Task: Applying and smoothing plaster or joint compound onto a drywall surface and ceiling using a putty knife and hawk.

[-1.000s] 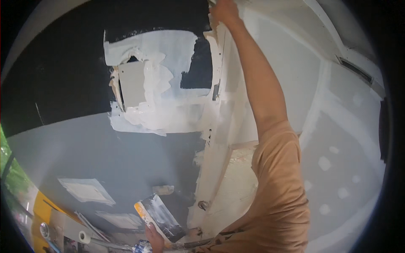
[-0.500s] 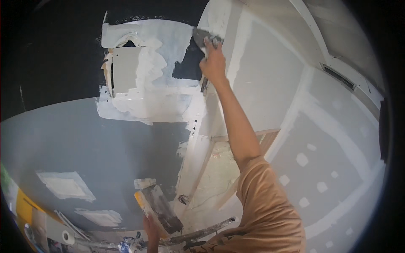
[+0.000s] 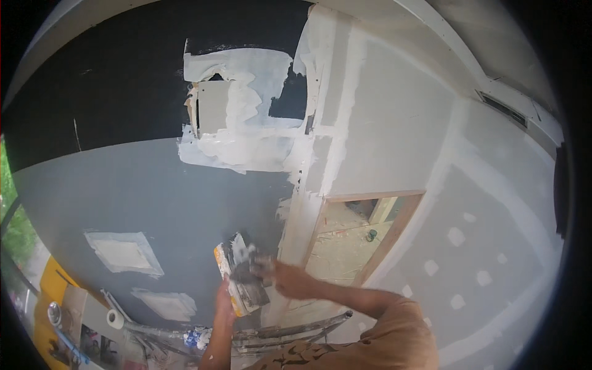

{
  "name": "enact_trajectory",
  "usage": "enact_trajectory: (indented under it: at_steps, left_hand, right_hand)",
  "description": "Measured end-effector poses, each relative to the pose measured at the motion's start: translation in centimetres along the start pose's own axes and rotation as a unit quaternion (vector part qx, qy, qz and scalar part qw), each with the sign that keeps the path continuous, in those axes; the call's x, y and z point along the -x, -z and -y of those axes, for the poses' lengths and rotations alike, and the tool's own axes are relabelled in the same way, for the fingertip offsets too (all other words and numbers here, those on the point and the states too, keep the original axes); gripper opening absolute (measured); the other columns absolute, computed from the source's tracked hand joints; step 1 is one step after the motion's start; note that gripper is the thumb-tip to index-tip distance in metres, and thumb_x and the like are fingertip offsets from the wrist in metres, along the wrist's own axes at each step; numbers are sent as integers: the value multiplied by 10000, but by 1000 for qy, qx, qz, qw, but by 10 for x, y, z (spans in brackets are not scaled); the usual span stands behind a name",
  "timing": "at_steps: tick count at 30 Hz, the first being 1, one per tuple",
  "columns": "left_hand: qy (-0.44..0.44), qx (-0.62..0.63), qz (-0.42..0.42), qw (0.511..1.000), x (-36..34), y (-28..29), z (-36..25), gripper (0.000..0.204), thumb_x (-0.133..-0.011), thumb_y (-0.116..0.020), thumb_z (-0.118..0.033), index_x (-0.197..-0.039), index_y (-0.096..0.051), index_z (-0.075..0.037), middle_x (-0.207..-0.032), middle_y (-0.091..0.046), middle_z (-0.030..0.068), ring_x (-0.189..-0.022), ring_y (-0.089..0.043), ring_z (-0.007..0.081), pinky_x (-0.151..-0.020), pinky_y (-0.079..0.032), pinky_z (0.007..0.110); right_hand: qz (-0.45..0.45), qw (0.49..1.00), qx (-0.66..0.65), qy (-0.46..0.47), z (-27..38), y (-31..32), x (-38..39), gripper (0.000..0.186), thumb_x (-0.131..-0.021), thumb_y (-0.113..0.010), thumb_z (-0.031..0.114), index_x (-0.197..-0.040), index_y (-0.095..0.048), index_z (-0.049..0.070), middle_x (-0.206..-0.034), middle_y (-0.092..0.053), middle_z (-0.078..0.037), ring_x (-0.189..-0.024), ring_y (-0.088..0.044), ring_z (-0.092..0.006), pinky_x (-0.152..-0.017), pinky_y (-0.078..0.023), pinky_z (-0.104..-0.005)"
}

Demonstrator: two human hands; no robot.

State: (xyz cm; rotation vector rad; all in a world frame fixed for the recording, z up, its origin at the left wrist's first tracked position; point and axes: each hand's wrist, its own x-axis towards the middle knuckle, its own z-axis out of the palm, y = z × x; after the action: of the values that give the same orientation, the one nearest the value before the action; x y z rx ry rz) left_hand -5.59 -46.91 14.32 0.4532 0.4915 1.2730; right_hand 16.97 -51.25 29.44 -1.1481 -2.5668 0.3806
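My left hand (image 3: 225,302) is closed on the yellow-and-white back edge of a wide filling knife (image 3: 254,301), held tilted low in front of the wall. Wet white compound lies on its dark blade. My right hand (image 3: 288,279) grips a putty knife (image 3: 248,271), whose grey blade lies over the wide knife; motion smears its outline. Higher up, fresh white compound (image 3: 213,148) surrounds a grey plasterboard patch (image 3: 214,108) set into the wall (image 3: 172,209), black above and blue-grey below. A dark gap shows along the patch's left edge.
Right of the painted wall, a wood-framed opening (image 3: 420,206) shows rough boards beyond. Jointed grey plasterboard (image 3: 394,123) continues to the right. Below lie grey pipes (image 3: 290,333), a white roll (image 3: 115,319) and a yellow panel (image 3: 54,287) at lower left.
My right hand has come down from the upper wall with the putty knife to the wide filling knife. More compound covers the corner by the black area. The view has shifted.
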Motion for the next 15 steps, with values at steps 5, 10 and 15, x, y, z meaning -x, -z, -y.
enact_trajectory:
  at_steps: [5, 10, 15]
  left_hand:
    - [14, -13, -21, 1000, 28, 32, 13, 538, -1060, -487, -421, -1443, -465, -42, -1309, -617, 137, -1144, -638, 272, -960, -533, 438]
    - [-67, -21, -72, 995, 51, 38, -31, 585, -1045, -518, -446, -1443, -439, -24, -1256, -615, 147, -1124, -644, 274, -963, -535, 423]
    - [-355, -288, -143, 878, 47, -5, -84, 488, -1082, -470, -296, -1428, -426, 45, -1315, -557, 128, -1168, -510, 176, -1032, -387, 321]
  right_hand:
    - [-13, 999, 44, -23, -4, -44, 37, 766, -819, -555, -31, -1523, -447, 250, -1622, -280, -112, -1307, -523, -405, -990, -515, -493]
    - [-110, 989, 7, -96, -71, -62, 56, 736, -754, -542, -72, -1458, -520, 141, -1488, -477, -199, -1345, -453, -438, -1108, -429, -496]
    - [-145, 635, -751, -105, -47, -29, 72, 706, -798, -569, -7, -1486, -418, 46, -1060, -651, -173, -809, -657, -220, -649, -569, -313]
